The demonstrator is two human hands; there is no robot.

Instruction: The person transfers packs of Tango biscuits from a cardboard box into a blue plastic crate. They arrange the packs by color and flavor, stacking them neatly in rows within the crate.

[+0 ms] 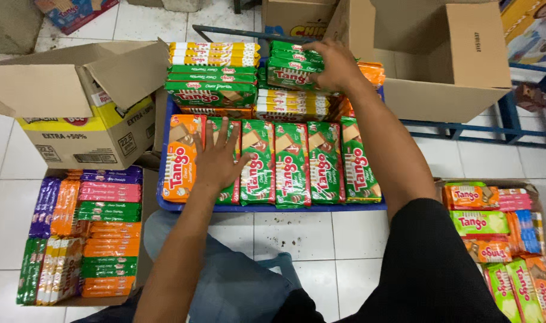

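Far left, on the tiled floor (321, 239), a low carton (142, 251) holds flat stacks of purple, pink, green and orange wafer packs. Above it stands an open cardboard box (75, 119), flaps raised, its right wall just beside the blue crate (267, 207).

The left hand (216, 158) lies palm down, fingers spread, on the front row of packs standing on edge in the blue crate. It presses on a green pack (228, 157) and touches the orange pack (180, 157) at the row's left end. The hand is flat and open; it clasps nothing. Further green packs (292, 164) continue the row to the right, touching one another, with no gap between them.

Behind this row, stacked yellow and green packs (213, 75) fill the crate's rear left.

The right hand (335, 64) reaches to the rear right stack. Its fingers curl over the near end of the top green wafer pack (291, 75), thumb underneath out of sight; the hand is closed on this pack. Orange packs (373, 72) lie just beside the wrist.

Right of the crate stands a large open carton (446, 72), close to the forearm. At lower right, a tray of mixed packs (512, 239) lies well apart from both hands. Bare tiles remain in front of the crate.
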